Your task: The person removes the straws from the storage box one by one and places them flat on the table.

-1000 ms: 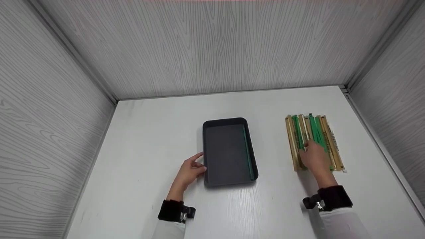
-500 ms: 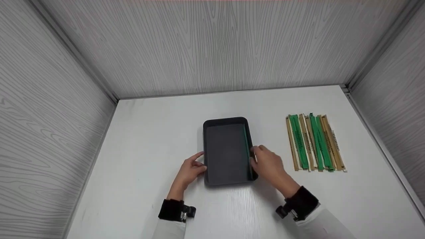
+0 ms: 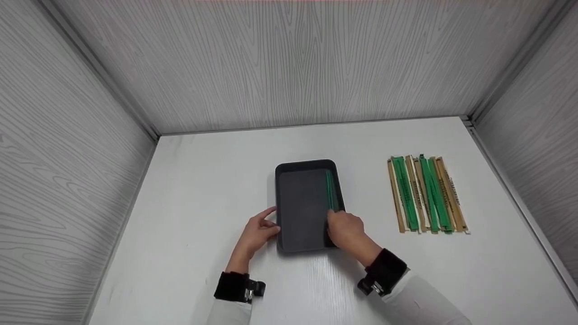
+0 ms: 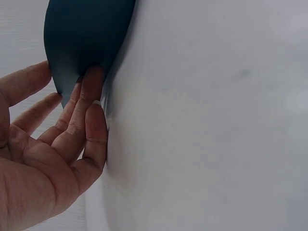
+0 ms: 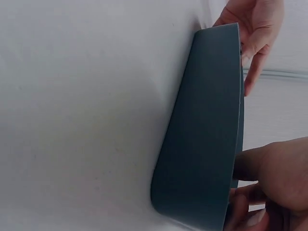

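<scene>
A dark, shallow rectangular tray [image 3: 303, 166] lies on the white table. My left hand [image 3: 256, 235] rests against its left side; in the left wrist view my fingertips touch the outside of the tray wall [image 4: 86, 38]. My right hand [image 3: 347, 229] reaches over the right rim with curled fingers dipped inside. It pinches the near end of long, thin green sticks [image 3: 329, 187], which lie lengthwise along the right part of the tray. The right wrist view shows the right fingers [image 5: 248, 163] behind the tray's wall [image 5: 202, 120], which hides what they hold.
To the right a row of long, thin brown and green sticks [image 3: 426, 196], some with print, lies side by side on the table [image 3: 216, 176]. Grey wood-grain panels [image 3: 289, 63] enclose the back and both sides.
My right hand has moved left from the row of sticks to the tray and in over its rim. The green in the tray has shifted left and now shows as two lines. The left hand stays put.
</scene>
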A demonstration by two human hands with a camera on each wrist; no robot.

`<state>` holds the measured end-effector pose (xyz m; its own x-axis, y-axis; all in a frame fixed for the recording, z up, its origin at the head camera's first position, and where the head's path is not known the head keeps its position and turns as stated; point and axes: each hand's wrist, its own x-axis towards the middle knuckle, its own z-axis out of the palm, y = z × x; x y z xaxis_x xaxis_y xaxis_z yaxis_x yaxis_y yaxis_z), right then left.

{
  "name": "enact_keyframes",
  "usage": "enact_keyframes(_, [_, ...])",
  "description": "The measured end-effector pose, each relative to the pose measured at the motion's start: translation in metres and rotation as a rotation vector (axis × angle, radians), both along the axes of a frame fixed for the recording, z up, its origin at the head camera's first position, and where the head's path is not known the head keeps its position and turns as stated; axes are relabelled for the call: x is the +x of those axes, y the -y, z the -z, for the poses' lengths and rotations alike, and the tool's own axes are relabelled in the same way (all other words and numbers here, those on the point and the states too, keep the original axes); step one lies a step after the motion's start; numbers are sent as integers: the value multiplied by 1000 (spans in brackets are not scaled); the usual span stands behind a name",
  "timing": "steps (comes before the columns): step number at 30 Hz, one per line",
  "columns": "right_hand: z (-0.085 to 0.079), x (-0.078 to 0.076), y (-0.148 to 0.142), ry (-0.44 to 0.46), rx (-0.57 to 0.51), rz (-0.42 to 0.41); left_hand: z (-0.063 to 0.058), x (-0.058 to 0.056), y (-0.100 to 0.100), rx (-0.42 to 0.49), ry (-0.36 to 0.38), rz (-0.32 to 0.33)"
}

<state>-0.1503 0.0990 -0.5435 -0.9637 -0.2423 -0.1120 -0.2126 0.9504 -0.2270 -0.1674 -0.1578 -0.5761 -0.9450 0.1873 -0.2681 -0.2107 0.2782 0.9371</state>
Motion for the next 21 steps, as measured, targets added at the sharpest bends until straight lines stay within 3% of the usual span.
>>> enact_keyframes(6, [8, -2, 8, -75, 159, -31, 0, 0, 0, -12, -10, 6])
enact_keyframes(13, [16, -5, 13, -90, 205, -8, -1, 0, 0, -7, -7, 15])
enact_keyframes(16, [17, -6, 12, -65, 199, 6, -1, -1, 0, 3, 4, 22])
enact_keyframes(21, [16, -11, 8, -63, 63, 50, 1, -2, 0, -1, 11, 23])
